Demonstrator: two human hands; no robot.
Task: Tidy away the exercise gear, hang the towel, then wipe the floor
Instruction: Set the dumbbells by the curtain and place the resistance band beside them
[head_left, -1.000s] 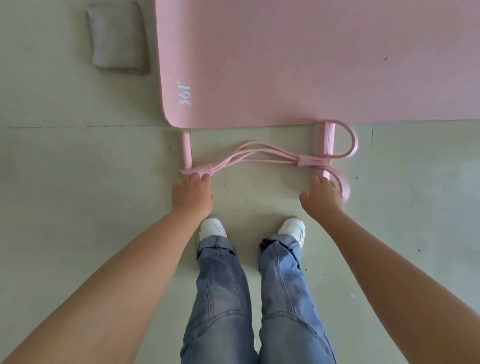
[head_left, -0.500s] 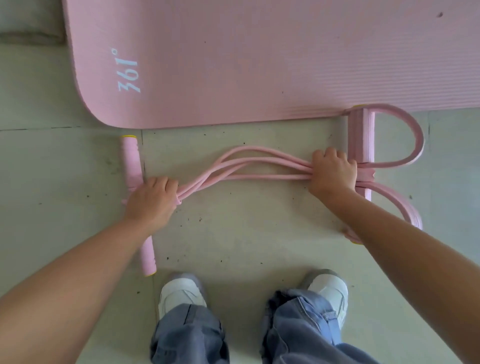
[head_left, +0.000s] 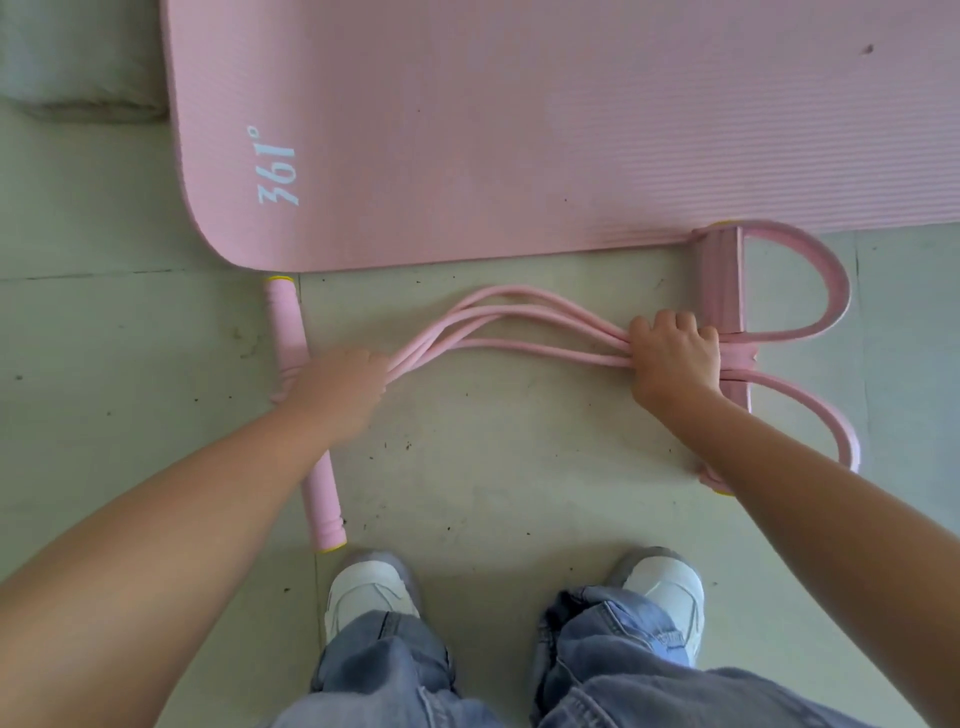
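1. Across the top of the view, a ribbed pink foam mat (head_left: 519, 130) lay flat on the speckled concrete floor (head_left: 493, 467).
2. Just below it lay the pink pedal puller (head_left: 498, 327): smooth rubber tubes joining a padded bar to two foot loops.
3. The right hand (head_left: 675, 353) curled around the tubes near the loops.
4. The left hand (head_left: 337, 389) gripped the bar's middle; its fingertips were hidden.

— What sort of place was it?
— An indoor exercise spot, most likely in a home. A pink exercise mat (head_left: 519, 130) lay flat on a pale tiled floor (head_left: 104, 364), with a pink pedal resistance band (head_left: 519, 322) just beside it.
— Anything else?
— A folded grey towel (head_left: 78, 57) lay by the mat's corner, and dark specks of dirt were scattered over the tiles.
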